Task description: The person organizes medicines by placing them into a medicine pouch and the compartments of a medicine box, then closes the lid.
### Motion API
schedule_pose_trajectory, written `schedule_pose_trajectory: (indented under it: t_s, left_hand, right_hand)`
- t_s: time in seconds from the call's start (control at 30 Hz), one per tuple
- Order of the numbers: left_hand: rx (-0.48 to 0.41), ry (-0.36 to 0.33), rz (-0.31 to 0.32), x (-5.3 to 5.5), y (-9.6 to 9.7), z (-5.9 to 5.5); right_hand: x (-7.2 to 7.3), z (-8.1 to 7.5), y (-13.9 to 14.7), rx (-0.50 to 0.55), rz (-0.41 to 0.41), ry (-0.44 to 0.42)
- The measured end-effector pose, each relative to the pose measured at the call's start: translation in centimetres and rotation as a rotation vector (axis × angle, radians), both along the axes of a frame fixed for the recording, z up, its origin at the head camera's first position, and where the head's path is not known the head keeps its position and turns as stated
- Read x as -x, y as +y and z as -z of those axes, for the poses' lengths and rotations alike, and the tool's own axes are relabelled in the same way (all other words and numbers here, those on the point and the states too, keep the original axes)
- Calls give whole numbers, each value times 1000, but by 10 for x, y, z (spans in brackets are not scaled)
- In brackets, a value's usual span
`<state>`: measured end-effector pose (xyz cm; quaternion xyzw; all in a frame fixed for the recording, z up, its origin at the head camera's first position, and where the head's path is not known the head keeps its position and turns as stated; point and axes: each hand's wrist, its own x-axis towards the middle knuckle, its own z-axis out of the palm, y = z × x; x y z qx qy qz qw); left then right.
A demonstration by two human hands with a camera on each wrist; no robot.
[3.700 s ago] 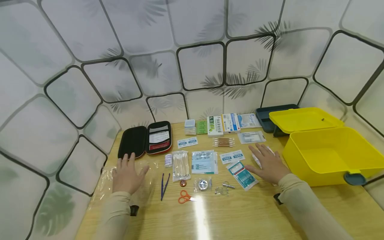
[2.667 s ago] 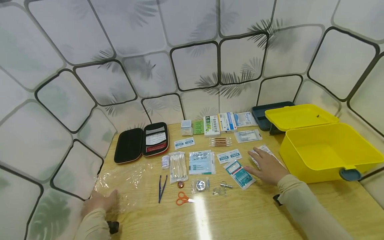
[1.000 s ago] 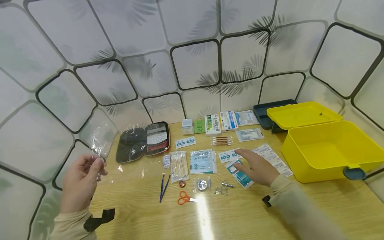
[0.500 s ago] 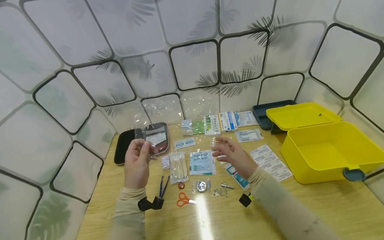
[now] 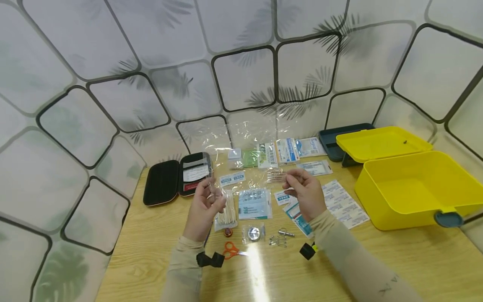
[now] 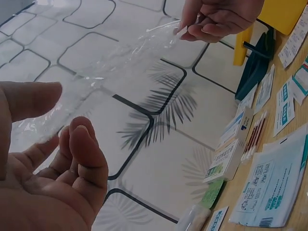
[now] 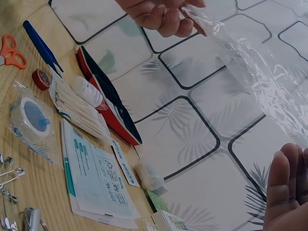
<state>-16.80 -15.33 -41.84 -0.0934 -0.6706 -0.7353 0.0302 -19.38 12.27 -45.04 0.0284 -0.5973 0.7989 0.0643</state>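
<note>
A clear plastic bag (image 5: 245,130) is stretched upright between both hands above the table, and the things behind show through it. My left hand (image 5: 203,209) holds its left side with curled fingers, over the pack of cotton swabs (image 5: 227,214). On the other side, my right hand (image 5: 307,195) pinches the bag between thumb and fingers; the right hand (image 6: 216,21) also shows at the top of the left wrist view. Below the hands lie a blue-and-white packet (image 5: 253,204), orange-handled scissors (image 5: 231,250) and a roll of tape (image 5: 254,234). The left forearm mostly hides the blue tweezers.
An open black case (image 5: 162,183) lies at the left, an open yellow box (image 5: 411,191) at the right. Medicine boxes (image 5: 267,155) line the back by the patterned wall. A plaster sheet (image 5: 345,205), safety pins (image 5: 278,240) and a teal packet (image 5: 298,218) lie right of centre.
My left hand has picked the plastic bag up from the table's left and carried it to the middle. The right hand has moved left and taken hold of its other side.
</note>
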Motion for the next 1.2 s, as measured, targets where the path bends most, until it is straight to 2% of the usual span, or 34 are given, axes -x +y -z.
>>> schedule_pose_trajectory:
  t_s: [0.13, 0.27, 0.47, 0.73, 0.87, 1.07, 1.13, 1.2]
  left_hand:
    - [33, -12, 40, -1, 2, 4]
    - [55, -12, 34, -2, 5, 4]
    - [57, -55, -25, -1, 5, 5]
    - [189, -78, -92, -2, 5, 7]
    - [241, -114, -118, -3, 4, 7]
    - [234, -111, -70, -6, 1, 6]
    - [236, -100, -44, -10, 1, 0]
    - [275, -92, -25, -15, 2, -9]
  right_hand:
    - [0, -3, 1, 13, 54, -1]
    - [-1, -4, 0, -25, 76, 23]
    - [-2, -2, -1, -65, 104, 69]
    - [0, -2, 5, -120, 165, 135]
    - [-1, -3, 8, -127, 180, 154]
    - [-2, -8, 12, -104, 188, 161]
    - [-1, -9, 14, -88, 192, 162]
    - [-1, -11, 17, -73, 193, 164]
